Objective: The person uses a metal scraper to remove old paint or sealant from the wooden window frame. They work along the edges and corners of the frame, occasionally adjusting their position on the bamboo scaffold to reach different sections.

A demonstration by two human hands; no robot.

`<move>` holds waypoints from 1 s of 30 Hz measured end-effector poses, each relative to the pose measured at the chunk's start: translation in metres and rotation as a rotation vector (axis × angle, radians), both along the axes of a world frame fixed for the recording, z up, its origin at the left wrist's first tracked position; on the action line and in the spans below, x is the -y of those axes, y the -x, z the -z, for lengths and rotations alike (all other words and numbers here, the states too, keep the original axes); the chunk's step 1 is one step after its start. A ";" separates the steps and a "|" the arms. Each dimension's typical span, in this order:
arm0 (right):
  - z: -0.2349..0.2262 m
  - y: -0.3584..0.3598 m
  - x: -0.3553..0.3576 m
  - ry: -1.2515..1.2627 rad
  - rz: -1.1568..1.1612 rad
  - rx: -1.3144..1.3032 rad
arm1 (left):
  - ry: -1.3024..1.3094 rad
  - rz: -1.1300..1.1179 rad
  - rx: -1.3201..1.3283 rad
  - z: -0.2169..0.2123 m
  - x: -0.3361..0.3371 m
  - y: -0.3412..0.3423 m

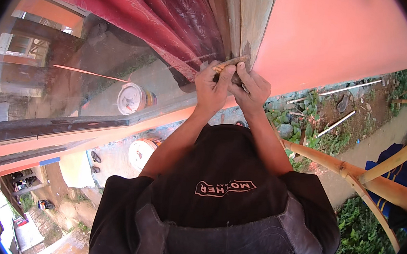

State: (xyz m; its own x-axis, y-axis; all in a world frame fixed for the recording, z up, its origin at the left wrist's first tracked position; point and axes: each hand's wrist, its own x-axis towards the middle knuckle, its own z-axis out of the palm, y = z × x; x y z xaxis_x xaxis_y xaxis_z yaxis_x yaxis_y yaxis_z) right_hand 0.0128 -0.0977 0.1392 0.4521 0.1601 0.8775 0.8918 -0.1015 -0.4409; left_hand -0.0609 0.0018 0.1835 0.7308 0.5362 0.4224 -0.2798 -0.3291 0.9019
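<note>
Both hands meet at the lower corner of a wooden window frame point(254, 21). Between the thumb and fingers of my left hand point(210, 92) is a thin, folded, orange-brown piece point(226, 64), which looks like worn sandpaper. My right hand point(253, 90) pinches the other end of that piece, fingers closed. Its lower side and some fingertips are hidden by the hands. The wood beside the fingers has a darker patch. To the left of the hands is the window glass point(97, 60), with a dark red patterned curtain point(175, 14) behind it.
A pink wall point(339, 37) adjoins the frame on the right. Bamboo poles point(315, 157) cross at my right side, with plants point(358, 245) below. A paint bucket point(142, 154) and dark slippers point(96, 158) are down on the left. White sticks point(336, 124) lie on the ground.
</note>
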 end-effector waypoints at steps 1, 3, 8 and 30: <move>0.004 0.002 0.001 0.004 0.017 0.000 | 0.012 0.011 -0.010 -0.004 -0.002 0.000; 0.010 0.000 0.001 -0.003 0.053 0.015 | 0.013 0.004 0.008 0.004 0.003 0.000; 0.005 -0.003 -0.001 -0.033 0.012 -0.006 | 0.002 -0.004 0.011 0.003 0.003 -0.001; -0.006 0.003 0.001 -0.013 0.052 0.001 | 0.012 -0.001 0.038 -0.007 0.004 0.001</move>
